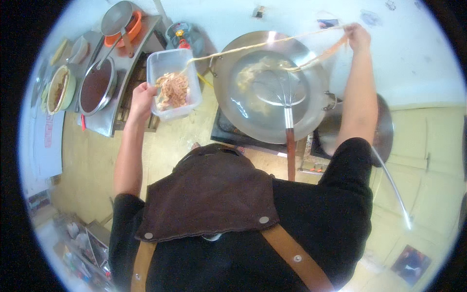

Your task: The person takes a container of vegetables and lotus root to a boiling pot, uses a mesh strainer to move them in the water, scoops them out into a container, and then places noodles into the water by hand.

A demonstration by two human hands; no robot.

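My left hand grips the side of a translucent plastic tub that holds a pile of pale brownish, stringy food. From the tub a long strand of it stretches up to my raised right hand, whose fingers are closed on it. More of the strand hangs from that hand down to a wire mesh skimmer, which rests over a large metal wok. Cloudy liquid with pale pieces shows in the wok. The skimmer's wooden handle points towards me.
On the left, a metal table bears a pot of dark liquid, a pale green bowl, an orange basin and a saucepan. A gas cylinder stands behind the tub. Right of the wok is a dark pan with a long metal handle.
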